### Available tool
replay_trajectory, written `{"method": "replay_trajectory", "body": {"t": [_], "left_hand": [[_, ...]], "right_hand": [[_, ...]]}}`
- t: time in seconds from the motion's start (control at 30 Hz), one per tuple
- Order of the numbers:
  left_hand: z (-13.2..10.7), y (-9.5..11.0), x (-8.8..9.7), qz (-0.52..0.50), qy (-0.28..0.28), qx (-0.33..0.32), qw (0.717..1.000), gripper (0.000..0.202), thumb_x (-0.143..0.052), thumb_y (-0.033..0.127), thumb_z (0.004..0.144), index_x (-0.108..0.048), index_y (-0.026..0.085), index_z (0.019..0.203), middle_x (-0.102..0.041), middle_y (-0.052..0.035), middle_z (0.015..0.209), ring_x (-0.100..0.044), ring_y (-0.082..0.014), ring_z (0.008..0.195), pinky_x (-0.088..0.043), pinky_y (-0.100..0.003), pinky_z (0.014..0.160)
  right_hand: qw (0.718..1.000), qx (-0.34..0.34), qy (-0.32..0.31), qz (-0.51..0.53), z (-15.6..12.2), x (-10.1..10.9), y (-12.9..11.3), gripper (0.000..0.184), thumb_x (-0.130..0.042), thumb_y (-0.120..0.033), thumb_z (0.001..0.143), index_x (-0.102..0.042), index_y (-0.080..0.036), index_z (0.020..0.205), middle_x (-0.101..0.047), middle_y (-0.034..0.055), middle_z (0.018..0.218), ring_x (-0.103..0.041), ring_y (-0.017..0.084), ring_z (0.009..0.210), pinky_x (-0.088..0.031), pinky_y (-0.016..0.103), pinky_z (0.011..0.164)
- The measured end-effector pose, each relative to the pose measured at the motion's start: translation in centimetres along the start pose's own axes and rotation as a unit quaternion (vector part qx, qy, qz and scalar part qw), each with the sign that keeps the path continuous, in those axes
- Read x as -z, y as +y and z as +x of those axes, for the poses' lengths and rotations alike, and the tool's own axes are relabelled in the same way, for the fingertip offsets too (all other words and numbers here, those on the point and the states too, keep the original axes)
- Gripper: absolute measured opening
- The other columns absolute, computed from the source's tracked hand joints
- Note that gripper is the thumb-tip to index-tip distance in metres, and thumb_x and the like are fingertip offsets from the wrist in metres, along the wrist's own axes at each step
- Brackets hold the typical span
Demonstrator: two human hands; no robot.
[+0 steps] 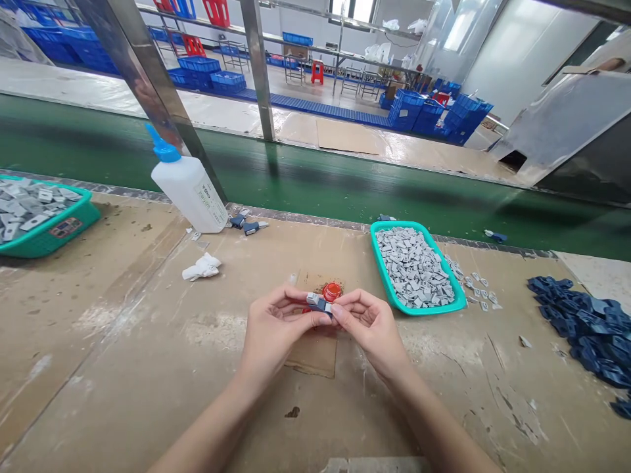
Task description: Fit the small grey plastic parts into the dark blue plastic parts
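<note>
**Part** [319,303]: small, dark blue with a light grey piece on it. Held in the air, low over the table [148,341], in front of the person at the middle of the view.

**Left hand** [273,328]: closed in a fingertip pinch on the part's left end.

**Right hand** [372,325]: closed in a like pinch on the right end, and the fingertips of the two hands nearly meet.

**Red cap** [332,291]: just behind the part, resting on a card [315,355] that lies flat under the hands. What it contains cannot be made out.

**Tray** [428,310]: teal, near the right hand, heaped with grey pieces [414,269]. More of them lie loose [476,284] just beside it.

**Blue pile** [586,328]: dark blue parts at the far right edge.

**Bottle** [190,187]: white with a blue nozzle, leaning against a steel post, well to the left. A few joined parts [249,225] lie beside it, and a crumpled tissue [202,267] lies nearer.

**Second tray** [59,230]: teal, far left, also holding grey pieces.

**Belt** [320,180]: green, running along the far side of the table.

**Risks, as judged:**
- The grip is by fingertips alone on a very small thing, so uneven pressure could skew the grey piece or flick the part away.
- The cap sits so close that a knuckle could tip it.
- A dropped part could get lost among the litter on the table.
</note>
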State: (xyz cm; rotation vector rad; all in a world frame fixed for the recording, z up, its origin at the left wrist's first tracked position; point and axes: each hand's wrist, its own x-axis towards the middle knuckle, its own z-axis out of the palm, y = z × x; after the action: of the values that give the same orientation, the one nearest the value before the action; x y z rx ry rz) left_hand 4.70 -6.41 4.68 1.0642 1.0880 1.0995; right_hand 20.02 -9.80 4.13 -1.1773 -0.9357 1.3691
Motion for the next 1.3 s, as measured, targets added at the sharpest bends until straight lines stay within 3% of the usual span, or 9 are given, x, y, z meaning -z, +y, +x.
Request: {"method": "replay_trajectory", "body": {"t": [0.13,0.3,0.43,0.57,0.7,0.8,1.0,1.17,1.3], "left_hand": [[-0.5,-0.1,-0.2,0.015,-0.004,-0.009,1.0,0.023,-0.084,0.014,0.054,-0.065,0.015,0.067,-0.074,-0.0032,0.076,-0.073,-0.0227,0.074,-0.063,-0.03,0.07],[-0.9,-0.3,-0.7,-0.022,-0.045,0.014,0.999,0.023,-0.084,0.014,0.056,-0.066,0.015,0.069,-0.072,-0.0019,0.071,-0.071,-0.02,0.059,-0.063,-0.03,0.061],[-0.7,-0.3,-1.2,-0.037,-0.086,0.024,0.995,0.029,-0.083,0.019,0.062,-0.068,0.017,0.086,-0.075,-0.0062,0.09,-0.072,-0.0225,0.082,-0.062,-0.031,0.073],[0.9,0.3,-0.6,0.015,-0.068,-0.004,0.998,0.042,-0.077,0.027,0.071,-0.063,0.018,0.109,-0.071,-0.0098,0.109,-0.066,-0.0219,0.104,-0.052,-0.033,0.095],[6.0,1.8,0.9,0.148,-0.055,-0.09,0.983,0.046,-0.066,0.035,0.079,-0.057,0.02,0.122,-0.066,-0.0106,0.118,-0.061,-0.0229,0.112,-0.046,-0.038,0.101],[12.4,3.0,1.4,0.29,-0.068,-0.183,0.937,0.037,-0.054,0.029,0.082,-0.057,0.019,0.118,-0.067,-0.0101,0.112,-0.064,-0.0226,0.104,-0.043,-0.04,0.101],[24.7,3.8,-0.9,0.629,-0.085,-0.242,0.734,0.042,-0.043,0.014,0.078,-0.06,0.017,0.116,-0.069,-0.0121,0.107,-0.063,-0.0282,0.101,-0.048,-0.037,0.087],[29.0,2.6,-4.2,0.66,-0.129,-0.245,0.698,0.042,-0.048,0.013,0.075,-0.062,0.012,0.114,-0.068,-0.0177,0.107,-0.062,-0.0326,0.103,-0.047,-0.041,0.088],[29.3,1.3,-7.0,0.643,-0.15,-0.273,0.7,0.043,-0.047,0.026,0.083,-0.057,0.011,0.122,-0.06,-0.0177,0.125,-0.05,-0.0314,0.122,-0.036,-0.043,0.103]], "right_hand": [[0.996,-0.066,-0.056,-0.002,-0.1,0.7,0.4,0.035,-0.068,-0.043,0.08,-0.05,-0.022,0.101,-0.057,-0.0069,0.056,-0.05,0.009,0.05,-0.039,0.02,0.05],[0.986,-0.083,-0.141,0.02,-0.3,1.0,-0.2,0.036,-0.065,-0.044,0.082,-0.049,-0.022,0.105,-0.06,-0.0029,0.069,-0.053,0.01,0.06,-0.037,0.019,0.05],[0.991,-0.051,-0.113,-0.043,-0.7,1.2,-2.4,0.033,-0.06,-0.043,0.086,-0.052,-0.021,0.108,-0.065,0.0002,0.075,-0.059,0.012,0.067,-0.04,0.021,0.054],[0.987,0.023,0.047,-0.152,-0.4,4.6,-3.7,0.037,-0.055,-0.047,0.087,-0.053,-0.022,0.114,-0.07,0.004,0.083,-0.063,0.017,0.073,-0.045,0.027,0.061],[0.874,0.114,0.309,-0.357,0.4,10.3,-3.3,0.029,-0.056,-0.041,0.086,-0.062,-0.023,0.108,-0.07,0.0057,0.09,-0.061,0.022,0.08,-0.045,0.034,0.071],[0.804,0.136,0.357,-0.455,1.0,12.6,-2.8,0.022,-0.057,-0.036,0.085,-0.07,-0.024,0.1,-0.069,0.0061,0.09,-0.056,0.026,0.089,-0.043,0.038,0.08],[0.784,0.09,0.352,-0.503,2.7,12.1,-2.0,0.024,-0.065,-0.039,0.081,-0.074,-0.022,0.095,-0.067,0.0117,0.091,-0.049,0.032,0.096,-0.044,0.043,0.079],[0.767,0.108,0.374,-0.511,3.8,11.7,-1.8,0.016,-0.066,-0.032,0.08,-0.075,-0.021,0.087,-0.066,0.0131,0.089,-0.05,0.035,0.096,-0.046,0.045,0.079],[0.817,0.172,0.394,-0.385,3.3,11.4,-2.5,0.015,-0.062,-0.03,0.081,-0.071,-0.02,0.075,-0.07,0.0098,0.088,-0.059,0.029,0.089,-0.05,0.041,0.077]]}}
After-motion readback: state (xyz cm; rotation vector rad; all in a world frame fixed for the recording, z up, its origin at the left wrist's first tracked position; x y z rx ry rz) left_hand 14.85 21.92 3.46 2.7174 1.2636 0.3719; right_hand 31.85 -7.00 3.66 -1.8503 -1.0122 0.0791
